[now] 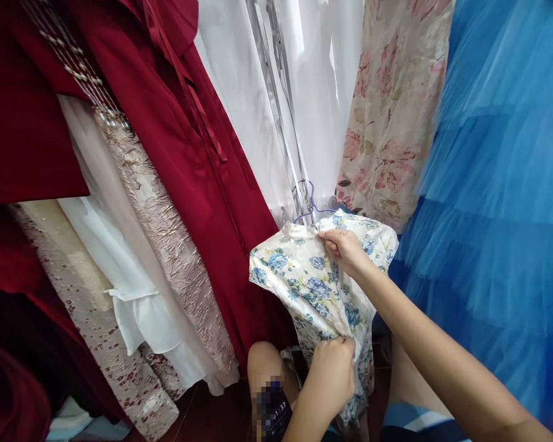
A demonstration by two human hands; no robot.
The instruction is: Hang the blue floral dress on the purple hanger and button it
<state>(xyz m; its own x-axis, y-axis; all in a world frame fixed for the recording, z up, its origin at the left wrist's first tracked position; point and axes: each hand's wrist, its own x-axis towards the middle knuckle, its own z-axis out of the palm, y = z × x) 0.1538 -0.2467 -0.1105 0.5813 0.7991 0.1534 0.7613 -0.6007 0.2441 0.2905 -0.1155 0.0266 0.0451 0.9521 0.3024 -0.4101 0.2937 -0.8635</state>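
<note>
A white dress with blue and yellow flowers [317,285] hangs in front of me on a thin purple hanger [312,202]. My right hand [343,248] pinches the dress at the back opening, just under the collar; a zipper pull between the fingertips is too small to make out. Lower down, my left hand [329,374] is closed in a fist on the fabric near the waist, and the cloth is drawn into creases between the two hands. The dress's lower part is partly hidden behind my left hand and forearm.
Dark red garments [203,184] and a pale pink brocade one [166,227] hang at the left. White fabric with grey ribbons [281,92] hangs behind. A pink floral dress [387,135] and blue tulle [488,215] hang at the right. A phone [276,411] rests on my leg.
</note>
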